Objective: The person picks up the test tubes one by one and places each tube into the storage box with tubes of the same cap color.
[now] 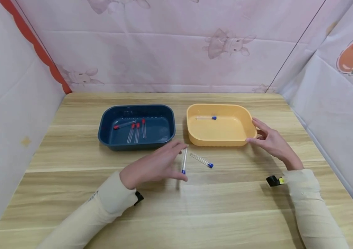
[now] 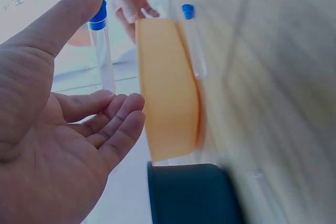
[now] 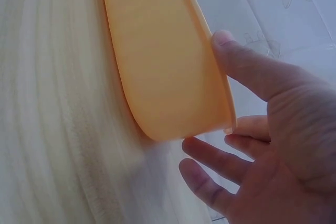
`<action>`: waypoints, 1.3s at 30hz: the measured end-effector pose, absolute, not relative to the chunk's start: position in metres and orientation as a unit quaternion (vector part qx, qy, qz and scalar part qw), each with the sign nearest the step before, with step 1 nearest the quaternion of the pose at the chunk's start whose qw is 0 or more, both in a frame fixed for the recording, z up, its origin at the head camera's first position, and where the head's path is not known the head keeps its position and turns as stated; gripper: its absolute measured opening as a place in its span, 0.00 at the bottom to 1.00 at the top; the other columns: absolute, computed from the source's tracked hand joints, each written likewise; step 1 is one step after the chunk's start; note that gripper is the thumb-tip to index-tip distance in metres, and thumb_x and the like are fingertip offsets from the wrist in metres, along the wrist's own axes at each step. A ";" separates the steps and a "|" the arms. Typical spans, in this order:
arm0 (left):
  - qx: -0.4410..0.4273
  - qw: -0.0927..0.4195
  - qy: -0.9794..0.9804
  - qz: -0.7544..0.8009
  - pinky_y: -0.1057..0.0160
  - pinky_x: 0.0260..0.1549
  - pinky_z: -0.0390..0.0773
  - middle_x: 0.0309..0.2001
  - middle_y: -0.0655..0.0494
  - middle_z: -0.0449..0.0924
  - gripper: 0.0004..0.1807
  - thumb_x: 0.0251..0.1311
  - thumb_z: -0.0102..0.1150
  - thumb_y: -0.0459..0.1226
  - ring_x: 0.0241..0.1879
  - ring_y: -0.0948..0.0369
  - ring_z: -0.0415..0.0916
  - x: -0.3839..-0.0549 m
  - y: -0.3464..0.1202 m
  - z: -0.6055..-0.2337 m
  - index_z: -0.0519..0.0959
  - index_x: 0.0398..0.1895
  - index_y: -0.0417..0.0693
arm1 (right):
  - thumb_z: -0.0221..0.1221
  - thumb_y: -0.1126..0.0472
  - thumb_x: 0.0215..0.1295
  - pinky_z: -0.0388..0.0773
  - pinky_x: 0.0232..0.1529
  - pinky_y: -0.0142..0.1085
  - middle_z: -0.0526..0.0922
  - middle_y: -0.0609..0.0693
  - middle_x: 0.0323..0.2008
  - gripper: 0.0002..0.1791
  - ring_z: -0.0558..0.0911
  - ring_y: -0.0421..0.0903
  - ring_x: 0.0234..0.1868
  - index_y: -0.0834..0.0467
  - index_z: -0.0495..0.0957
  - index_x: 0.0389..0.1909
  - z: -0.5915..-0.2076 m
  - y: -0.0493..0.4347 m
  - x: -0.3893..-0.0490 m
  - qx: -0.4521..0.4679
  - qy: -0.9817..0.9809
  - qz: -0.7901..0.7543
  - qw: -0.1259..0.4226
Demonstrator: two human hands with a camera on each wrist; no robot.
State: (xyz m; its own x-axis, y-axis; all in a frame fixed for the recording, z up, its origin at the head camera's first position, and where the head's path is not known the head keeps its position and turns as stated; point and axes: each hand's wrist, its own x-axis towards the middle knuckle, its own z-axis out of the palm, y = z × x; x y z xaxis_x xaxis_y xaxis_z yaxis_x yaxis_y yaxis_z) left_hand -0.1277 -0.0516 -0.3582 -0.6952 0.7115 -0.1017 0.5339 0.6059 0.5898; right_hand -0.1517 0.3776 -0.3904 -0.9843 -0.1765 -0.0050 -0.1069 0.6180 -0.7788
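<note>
We held one blue-capped tube (image 1: 184, 160) lengthwise in our left hand (image 1: 156, 166), raised over the worktop (image 1: 226, 214) just in front of the gap between the two trays. The fingers were clamped on its ends: thumb against the cap, index fingertip at the clear bottom, the rest bent loosely behind. With our right hand (image 1: 273, 141) we gripped the right end of the yellow tray (image 1: 217, 142), thumb and index finger spanning that end and the remaining fingers apart from one another.

Such an end-to-end pinch looked like the weak spot. Were we to press off-line, the smooth tube could pivot and spring away; were the thumb to drag sideways, the cap might work loose — we could not tell how firmly it was seated. The left knuckles overlapped the near corner of the blue tray (image 1: 126, 147) in the head view, so a careless swing could knock it and jostle the four red-capped tubes (image 1: 137, 133) inside.

A loose tube (image 1: 201, 160), also blue-capped, lay slanted on the worktop close to the hand, where a brushing fingertip might set it rolling. Too hard a push from the right could make the yellow tray skid and shake the single tube (image 1: 206, 118) lying in it.
</note>
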 end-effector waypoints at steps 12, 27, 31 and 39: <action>0.347 0.144 0.871 0.316 0.61 0.60 0.78 0.69 0.56 0.66 0.53 0.52 0.77 0.59 0.61 0.61 0.69 -0.159 -0.020 -0.342 0.65 0.77 0.48 | 0.68 0.64 0.68 0.72 0.53 0.16 0.52 0.63 0.80 0.48 0.69 0.68 0.70 0.65 0.50 0.81 -0.386 0.374 -0.155 -0.087 0.891 -0.444 0.039; 0.354 0.145 0.862 0.333 0.59 0.60 0.77 0.69 0.51 0.64 0.53 0.56 0.75 0.57 0.65 0.56 0.69 -0.198 0.017 -0.344 0.61 0.79 0.44 | 0.68 0.64 0.68 0.73 0.53 0.17 0.52 0.63 0.80 0.48 0.70 0.68 0.69 0.67 0.51 0.80 -0.386 0.373 -0.154 -0.089 0.889 -0.447 0.037; 0.352 0.143 0.862 0.335 0.59 0.60 0.77 0.70 0.49 0.64 0.54 0.56 0.75 0.58 0.65 0.55 0.69 -0.205 0.028 -0.346 0.62 0.79 0.43 | 0.69 0.64 0.68 0.73 0.53 0.17 0.52 0.63 0.81 0.48 0.70 0.68 0.69 0.67 0.51 0.80 -0.387 0.374 -0.153 -0.089 0.890 -0.447 0.036; 0.344 0.146 0.865 0.335 0.60 0.58 0.77 0.70 0.50 0.65 0.53 0.55 0.74 0.61 0.65 0.55 0.68 -0.220 0.051 -0.352 0.63 0.78 0.45 | 0.68 0.64 0.68 0.73 0.53 0.17 0.50 0.62 0.81 0.48 0.70 0.68 0.69 0.67 0.50 0.80 -0.388 0.376 -0.150 -0.087 0.886 -0.454 0.040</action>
State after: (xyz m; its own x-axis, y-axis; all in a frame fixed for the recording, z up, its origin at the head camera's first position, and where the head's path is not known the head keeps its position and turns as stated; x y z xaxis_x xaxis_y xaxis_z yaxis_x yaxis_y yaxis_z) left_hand -0.2198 0.0512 -0.3520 -0.7206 0.6930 -0.0226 0.4971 0.5391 0.6799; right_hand -0.1504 0.3757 -0.3883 -0.9815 -0.1912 0.0088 -0.1188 0.5724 -0.8113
